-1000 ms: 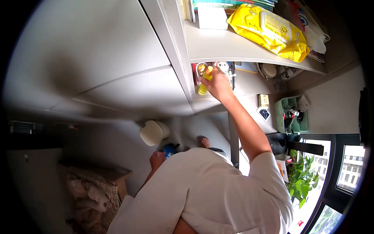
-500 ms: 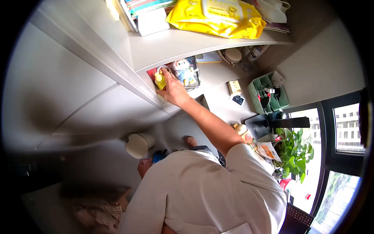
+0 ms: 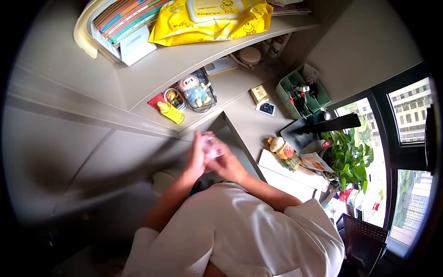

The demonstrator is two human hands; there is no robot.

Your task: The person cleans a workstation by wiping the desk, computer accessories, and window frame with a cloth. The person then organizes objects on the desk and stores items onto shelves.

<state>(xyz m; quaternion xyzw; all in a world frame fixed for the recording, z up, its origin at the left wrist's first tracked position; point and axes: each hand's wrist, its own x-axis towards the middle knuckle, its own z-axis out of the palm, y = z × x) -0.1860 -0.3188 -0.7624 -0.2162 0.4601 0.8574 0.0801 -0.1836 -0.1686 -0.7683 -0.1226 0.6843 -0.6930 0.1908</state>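
Observation:
My left hand [image 3: 196, 156] and my right hand [image 3: 227, 162] are together in front of my chest, below the shelf, their fingers curled around a small, pale pinkish thing [image 3: 212, 147]. Motion blur hides what it is. A yellow bottle [image 3: 171, 112] lies tilted at the shelf's front edge. Beside it are a round container [image 3: 174, 98] with something gold-coloured inside and a doll in blue [image 3: 194, 90] on a dark mesh basket.
A yellow wipes pack [image 3: 210, 23] and books [image 3: 127, 21] lie on the upper shelf. On the right are a green organizer [image 3: 288, 99], a small box [image 3: 260, 94], figurines [image 3: 284, 150] and a plant [image 3: 348, 159]. A pale bin [image 3: 162, 182] stands below.
My right hand has let go of the yellow bottle on the shelf and come down towards my chest. My left hand has risen to meet it. The view has shifted to the right.

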